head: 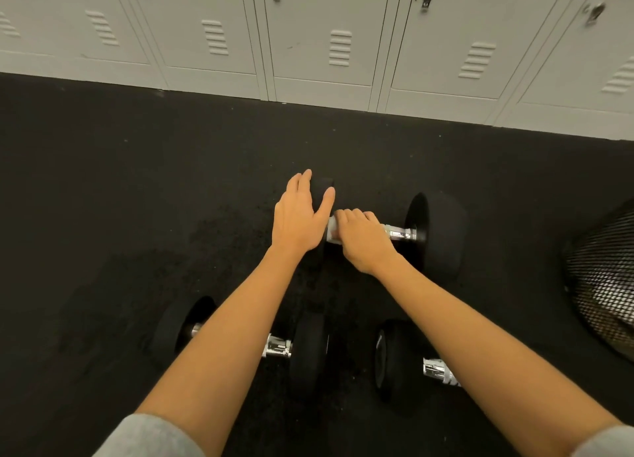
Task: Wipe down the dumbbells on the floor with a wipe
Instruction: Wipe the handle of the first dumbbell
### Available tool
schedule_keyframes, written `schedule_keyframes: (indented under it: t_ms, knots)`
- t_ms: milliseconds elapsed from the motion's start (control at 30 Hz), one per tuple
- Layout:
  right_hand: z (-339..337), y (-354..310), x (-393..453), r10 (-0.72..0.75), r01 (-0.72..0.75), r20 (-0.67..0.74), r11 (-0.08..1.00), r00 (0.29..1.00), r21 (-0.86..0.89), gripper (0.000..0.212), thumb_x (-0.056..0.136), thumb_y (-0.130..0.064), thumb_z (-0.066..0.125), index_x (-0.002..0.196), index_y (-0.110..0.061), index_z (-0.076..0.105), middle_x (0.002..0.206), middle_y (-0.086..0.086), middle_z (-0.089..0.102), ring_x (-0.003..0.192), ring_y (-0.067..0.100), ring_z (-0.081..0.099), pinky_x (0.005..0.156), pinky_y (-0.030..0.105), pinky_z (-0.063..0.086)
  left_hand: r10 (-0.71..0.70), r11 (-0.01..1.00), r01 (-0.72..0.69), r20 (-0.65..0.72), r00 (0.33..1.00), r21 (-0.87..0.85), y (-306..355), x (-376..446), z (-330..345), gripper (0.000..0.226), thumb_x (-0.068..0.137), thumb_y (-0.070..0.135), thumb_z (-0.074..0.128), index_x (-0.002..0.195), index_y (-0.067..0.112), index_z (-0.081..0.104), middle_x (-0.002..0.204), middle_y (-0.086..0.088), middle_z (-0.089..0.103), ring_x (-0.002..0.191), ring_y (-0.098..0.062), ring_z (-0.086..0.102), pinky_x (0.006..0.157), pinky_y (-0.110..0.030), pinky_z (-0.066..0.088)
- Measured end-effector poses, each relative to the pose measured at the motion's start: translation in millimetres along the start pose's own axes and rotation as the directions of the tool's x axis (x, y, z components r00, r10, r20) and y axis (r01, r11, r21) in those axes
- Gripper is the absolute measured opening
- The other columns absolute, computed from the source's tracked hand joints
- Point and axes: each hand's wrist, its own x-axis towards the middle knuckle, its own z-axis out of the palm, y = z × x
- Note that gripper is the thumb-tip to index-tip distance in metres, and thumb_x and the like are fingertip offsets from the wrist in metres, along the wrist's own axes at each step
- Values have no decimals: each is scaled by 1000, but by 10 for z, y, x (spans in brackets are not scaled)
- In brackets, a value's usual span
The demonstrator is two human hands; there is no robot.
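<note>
**Black rubber, chrome bar: both hands on the far dumbbell**

Black rubber flooring (103,189) swallows much of the detail here, since the dumbbell heads are nearly the same shade. The far dumbbell (435,230) lies crosswise on the floor, well short of the pale lockers (326,45). Its right head shows plainly; its left head is mostly hidden under the left hand (298,213), which lies flat and spread on it, fingers apart and gripping nothing. The right hand (360,237) is curled closed over the left part of the chrome handle. A small white patch peeks out at its fingertips, just beside the left head; it is probably the wipe (332,232), though most of it is covered by the fingers and its shape cannot be made out. The bare stretch of handle runs from the knuckles to the right head.

Nearer the camera, the left forearm crosses the near-left dumbbell (308,350), hiding the middle of its bar. The near-right dumbbell (391,360) shows one head and a short piece of chrome; the right forearm covers the rest. A black mesh bin (603,285) is cut off by the right edge. Grey sleeves (151,436) sit at the bottom corners.
</note>
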Motion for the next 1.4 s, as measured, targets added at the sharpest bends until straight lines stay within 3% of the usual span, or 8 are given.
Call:
schedule_keyframes:
  t_ms: [200,333,600,800,967,1167,1267,1400]
  knots:
    - [-111,127,80,34,-63,142,977,989,203,20,100,-29,42,111,-15,53,108,3,62,102,21,58,97,39,35,1,1000,-1,12,1000,11,9,20,-2,62,98,47,38,148,11,29,151,-9,34,133,-24,41,105,-38,35]
    - [-174,223,65,74,-122,186,956,980,266,32,100,-40,41,115,-17,57,101,1,63,101,20,59,99,40,33,2,1000,-3,18,1000,16,12,11,-15,61,99,47,37,148,12,30,151,-8,34,130,-24,44,103,-37,36]
    - [-35,42,-180,60,-45,-169,995,984,94,48,89,-22,65,134,-9,53,125,8,64,119,22,55,116,35,20,7,1000,-7,4,1000,18,15,29,4,60,99,47,38,147,12,32,150,-8,35,128,-24,46,102,-37,37]
    - [45,-84,-33,3,-4,-109,1000,994,-4,52,88,-18,64,136,-6,47,127,9,61,122,21,53,117,34,16,5,1000,-5,-2,1000,15,-6,34,22,60,98,48,38,147,13,32,150,-6,35,128,-22,46,103,-38,37]
    - [-84,46,36,44,-39,-15,968,999,248,31,92,-24,59,120,-12,59,109,6,66,103,22,61,96,35,44,7,1000,-7,3,1000,3,-6,45,16,60,98,48,38,146,13,33,149,-7,37,125,-23,49,102,-39,41]
    - [-130,182,32,144,-203,151,825,978,527,15,100,-26,47,96,-19,60,81,-2,61,73,11,58,71,30,43,4,1000,-4,-6,1000,1,-31,44,37,60,97,50,38,146,14,33,149,-5,37,119,-23,53,100,-43,44]
    - [-96,157,-43,85,-111,86,917,993,382,28,101,-29,43,118,-13,58,107,7,66,98,20,62,88,34,47,8,1000,-8,-10,1000,1,-38,32,40,60,97,50,38,146,14,34,149,-5,37,120,-22,52,101,-42,44]
    - [-6,60,-205,-24,24,-3,976,1000,217,57,103,-41,24,152,-12,20,158,4,26,145,17,22,119,35,12,14,1000,-14,-12,1000,1,-29,28,37,59,98,49,37,145,14,34,149,-5,37,125,-22,48,103,-40,42]
